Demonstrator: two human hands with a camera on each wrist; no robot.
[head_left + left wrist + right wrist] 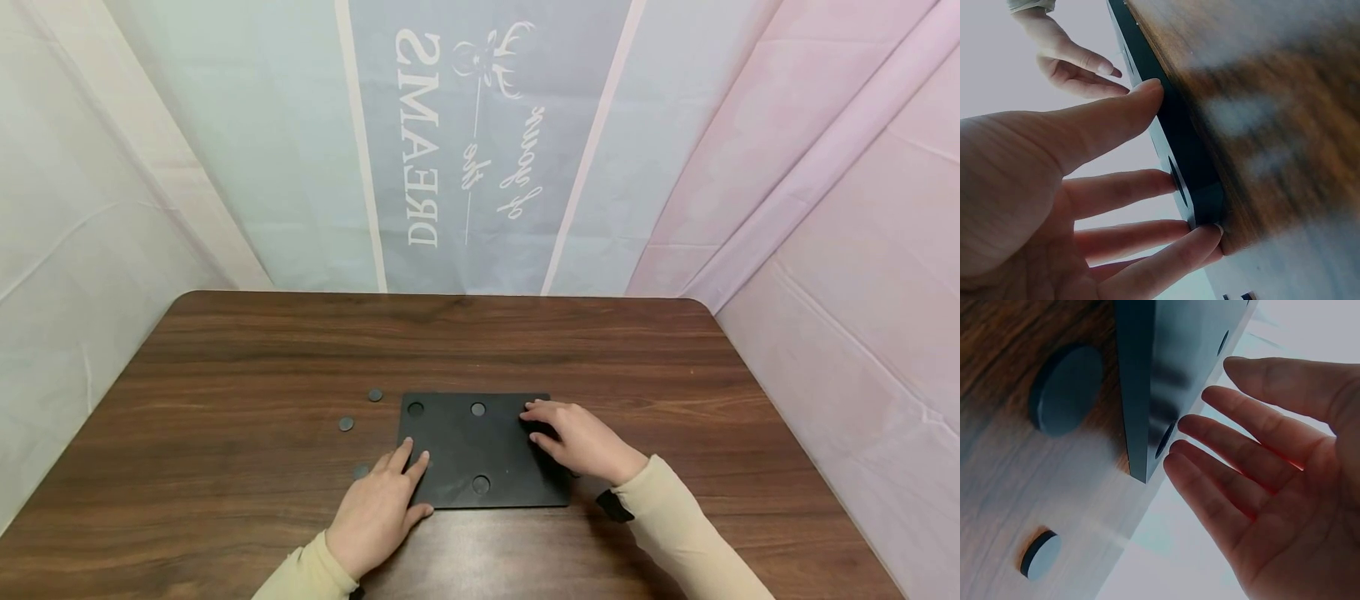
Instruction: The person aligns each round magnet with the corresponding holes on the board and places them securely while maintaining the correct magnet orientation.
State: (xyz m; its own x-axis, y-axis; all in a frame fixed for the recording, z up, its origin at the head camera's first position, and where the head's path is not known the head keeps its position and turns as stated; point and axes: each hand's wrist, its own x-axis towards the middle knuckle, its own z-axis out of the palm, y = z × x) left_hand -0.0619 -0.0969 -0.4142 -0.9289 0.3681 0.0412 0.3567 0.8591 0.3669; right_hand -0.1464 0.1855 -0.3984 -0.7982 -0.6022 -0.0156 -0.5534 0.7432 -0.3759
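A black rectangular board (487,446) with round recesses lies flat on the table. My left hand (377,510) steadies its near left corner. In the left wrist view, the thumb (1144,103) rests against the front edge, and other fingers spread over the top and left edge. Over the board's right part hovers my right hand (581,435), its fingers loosely bent and nothing visible between them. Dark discs lie left of the board: a far one (375,395), a middle one (346,423), and one (361,472) partly hidden by the left hand.
Beside the board's edge in the right wrist view lie a large-looking dark disc (1067,390) and another disc (1042,556). The brown wooden table (247,367) extends around the board. Printed cloth (480,150) hangs behind it and at both sides.
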